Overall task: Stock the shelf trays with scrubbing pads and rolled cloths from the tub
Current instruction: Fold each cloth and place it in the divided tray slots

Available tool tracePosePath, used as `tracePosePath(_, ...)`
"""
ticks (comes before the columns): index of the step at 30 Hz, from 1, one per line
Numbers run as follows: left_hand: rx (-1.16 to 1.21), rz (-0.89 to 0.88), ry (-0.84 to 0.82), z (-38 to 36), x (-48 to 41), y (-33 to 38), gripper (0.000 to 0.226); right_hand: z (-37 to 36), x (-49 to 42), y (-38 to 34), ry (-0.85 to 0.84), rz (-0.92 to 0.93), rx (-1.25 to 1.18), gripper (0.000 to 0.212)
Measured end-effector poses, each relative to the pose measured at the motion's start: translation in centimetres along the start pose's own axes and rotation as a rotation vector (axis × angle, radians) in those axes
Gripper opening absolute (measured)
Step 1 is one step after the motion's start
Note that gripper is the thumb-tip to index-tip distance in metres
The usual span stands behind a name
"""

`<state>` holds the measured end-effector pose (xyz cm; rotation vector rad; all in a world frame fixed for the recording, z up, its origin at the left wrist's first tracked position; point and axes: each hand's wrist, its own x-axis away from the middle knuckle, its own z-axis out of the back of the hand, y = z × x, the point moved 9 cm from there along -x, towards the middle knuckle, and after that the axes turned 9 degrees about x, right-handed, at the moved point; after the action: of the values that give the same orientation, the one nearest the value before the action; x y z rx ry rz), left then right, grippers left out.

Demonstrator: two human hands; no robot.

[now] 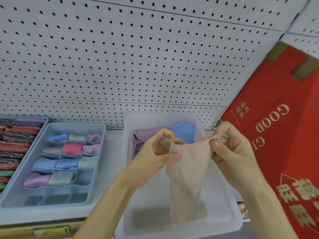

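L hand [151, 160], R hand [232, 153] pinch pink cloth [188, 171]; tub [232, 219] has lilac cloth [145, 136], blue cloth [184, 130].

A: What do we record for the tub [146, 218]?

B: We note a translucent white tub, upright on the shelf. At its far end lie a purple cloth [146, 135] and a blue cloth [184, 130], both crumpled. A pink waffle-textured cloth [188, 169] hangs over it — unrolled, pinched at its top corners by the left hand [155, 152] and right hand [231, 152], its lower end down inside the tub.

A: And the trays?

B: We find the blue divided tray [99, 149] left of the tub, with rolled cloths [72, 148] in its far compartments — blue, green, purple, pink. Further left, scrubbing pads [15, 144], red and dark, stand packed in rows in a second tray [44, 120].
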<state>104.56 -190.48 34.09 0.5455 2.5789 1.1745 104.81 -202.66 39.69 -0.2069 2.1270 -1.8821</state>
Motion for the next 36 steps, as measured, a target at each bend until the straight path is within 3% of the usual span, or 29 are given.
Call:
tracePosePath(6, -0.137, -0.122, 0.100, 0.8, 1.0, 1.6, 0.022, 2.4, 1.0, 0.7, 0.146, -0.011, 0.093, 0.039)
tracePosePath(10, -0.300, -0.123, 0.033, 0.1, 1.1, 2.5, 0.044, 3.2, 1.3, 0.9, 0.193, -0.024, 0.145, 0.040)
tracePosePath(15, -0.509, -0.100, 0.040, -0.5, 0.9, 2.9, 0.027, 3.7, 1.5, 1.0, 0.223, -0.026, 0.153, 0.026)
tracePosePath(19, -0.582, -0.132, 0.084, -0.4, 0.9, 3.0, 0.020, 4.5, 1.7, 1.5, 0.256, -0.043, 0.183, 0.043)
tracePosePath(24, -0.731, -0.062, 0.211, 0.3, 0.8, 1.4, 0.012, 5.2, 2.3, 2.2, 0.259, -0.048, 0.198, 0.040)
tracePosePath(27, -0.744, -0.032, 0.293, 0.8, 0.7, 0.9, 0.015, 6.1, 2.7, 2.4, 0.288, -0.039, 0.196, 0.019)
tracePosePath(30, -0.699, 0.004, 0.372, 0.8, 0.6, 1.4, 0.019, 6.8, 2.9, 2.2, 0.290, -0.013, 0.266, 0.012)
tracePosePath(36, -0.748, -0.098, 0.432, -0.9, -1.4, 4.5, 0.024, 8.1, 1.7, 0.6, 0.241, 0.034, 0.347, 0.027)
